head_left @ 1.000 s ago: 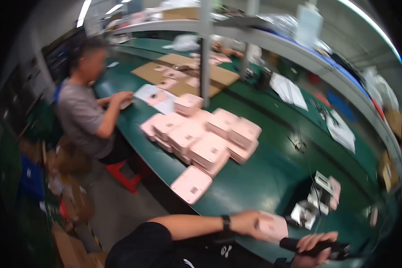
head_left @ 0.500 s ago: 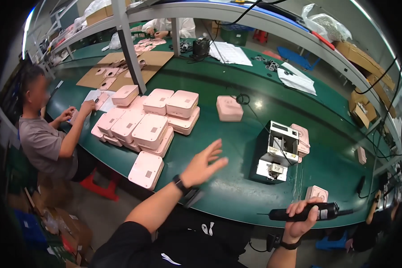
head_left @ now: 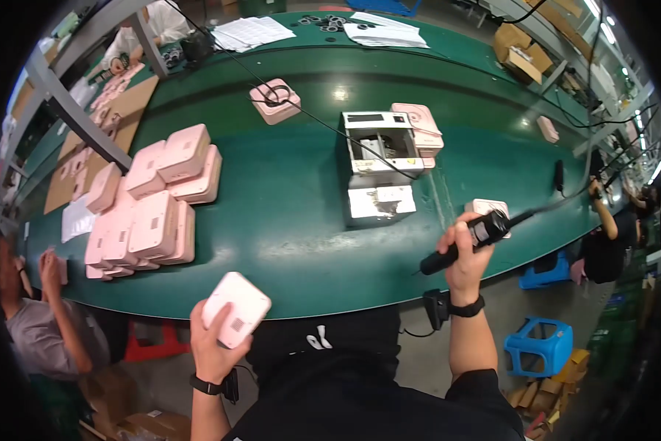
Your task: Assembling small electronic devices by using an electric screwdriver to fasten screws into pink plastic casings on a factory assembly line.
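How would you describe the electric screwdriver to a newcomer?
Start at the long green table; over its near side is the wearer's right grip. It holds the electric screwdriver, whose slim black body and trailing cable set it apart from the pink box behind it.

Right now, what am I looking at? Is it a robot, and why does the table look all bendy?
No robot here! These are a person's two bare hands. The camera sits on that person's head, looking down, and its wide fisheye lens makes straight edges look curved.

The left grip holds a pale pink box with rounded corners. The right grip is wrapped around a black handheld tool with a cable at its back end.

On the green table there's a pile of pink boxes to the left and a boxy metal device near the middle. Someone else, in a grey shirt, is at the far left.
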`<act>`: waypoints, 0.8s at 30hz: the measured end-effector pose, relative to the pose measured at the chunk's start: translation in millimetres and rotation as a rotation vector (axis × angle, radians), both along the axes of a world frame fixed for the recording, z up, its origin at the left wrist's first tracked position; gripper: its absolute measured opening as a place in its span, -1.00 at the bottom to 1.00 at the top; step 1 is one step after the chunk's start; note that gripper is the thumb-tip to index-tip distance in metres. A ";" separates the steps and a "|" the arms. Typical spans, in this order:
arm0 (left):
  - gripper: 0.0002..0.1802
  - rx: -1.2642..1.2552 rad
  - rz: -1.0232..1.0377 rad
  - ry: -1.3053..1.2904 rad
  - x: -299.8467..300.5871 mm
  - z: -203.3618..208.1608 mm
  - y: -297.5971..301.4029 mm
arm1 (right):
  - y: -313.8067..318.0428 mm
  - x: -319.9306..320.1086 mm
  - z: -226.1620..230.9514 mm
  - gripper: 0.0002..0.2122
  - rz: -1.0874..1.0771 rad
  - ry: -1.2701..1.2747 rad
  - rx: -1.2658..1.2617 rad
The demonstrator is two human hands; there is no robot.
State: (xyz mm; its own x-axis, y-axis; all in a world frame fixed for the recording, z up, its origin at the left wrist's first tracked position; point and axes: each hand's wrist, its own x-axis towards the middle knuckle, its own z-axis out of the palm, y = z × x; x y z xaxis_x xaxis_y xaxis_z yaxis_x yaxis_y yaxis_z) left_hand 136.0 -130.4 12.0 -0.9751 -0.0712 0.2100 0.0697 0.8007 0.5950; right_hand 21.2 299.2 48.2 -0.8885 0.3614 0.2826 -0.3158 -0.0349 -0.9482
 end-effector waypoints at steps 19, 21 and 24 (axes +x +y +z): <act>-0.08 0.252 -0.679 -0.016 -128.5 -20.7 138.7 | -52.4 -62.1 62.4 -0.87 0.200 0.161 0.008; -0.09 0.258 -0.696 -0.039 -133.0 -19.2 137.4 | -53.1 -50.9 59.0 -0.86 0.212 0.150 -0.032; -0.10 0.265 -0.705 -0.049 -133.8 -20.5 137.6 | -53.5 -41.1 55.5 -0.85 0.225 0.153 -0.047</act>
State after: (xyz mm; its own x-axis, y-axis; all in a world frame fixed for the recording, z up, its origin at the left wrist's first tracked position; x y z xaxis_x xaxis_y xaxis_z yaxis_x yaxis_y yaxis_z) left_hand 2.2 7.2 -8.5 -0.8162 0.5309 0.2279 0.4811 0.4061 0.7770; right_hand -19.9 245.6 103.7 -0.8965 0.1756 0.4068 -0.4341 -0.1636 -0.8859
